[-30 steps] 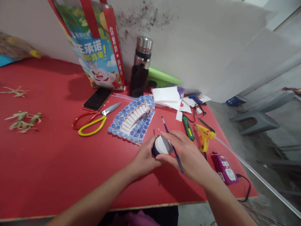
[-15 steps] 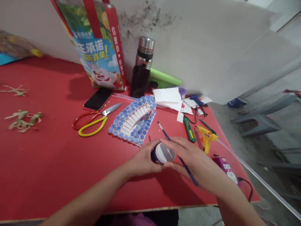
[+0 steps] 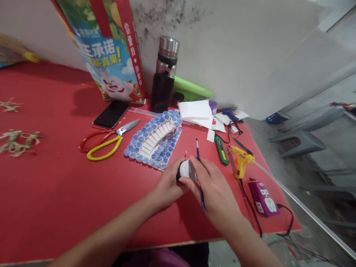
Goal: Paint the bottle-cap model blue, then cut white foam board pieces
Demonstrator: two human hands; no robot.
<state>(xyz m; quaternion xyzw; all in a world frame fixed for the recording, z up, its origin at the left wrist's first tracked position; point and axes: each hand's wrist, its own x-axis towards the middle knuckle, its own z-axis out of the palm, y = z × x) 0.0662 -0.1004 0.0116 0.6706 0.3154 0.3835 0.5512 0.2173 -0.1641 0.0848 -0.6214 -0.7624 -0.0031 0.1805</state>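
My left hand is wrapped round a small dark blue jar with a white lid. Over the lid, the fingers of my right hand are closed. A thin blue paintbrush is also tucked in that hand, its bristle end pointing away from me. Just beyond the jar lies a flat craft piece, covered in blue rosette-like discs around a white stepped strip. Part of the jar is hidden by my fingers.
Scissors and a phone lie left of the craft piece. A green cutter, a yellow glue gun and a purple power socket lie rightward. Behind stand a flask and a printed bag.
My right hand has turned on the lid, swinging the brush from slanted to nearly upright. Its fingers now cover more of the lid. The view has shifted slightly.
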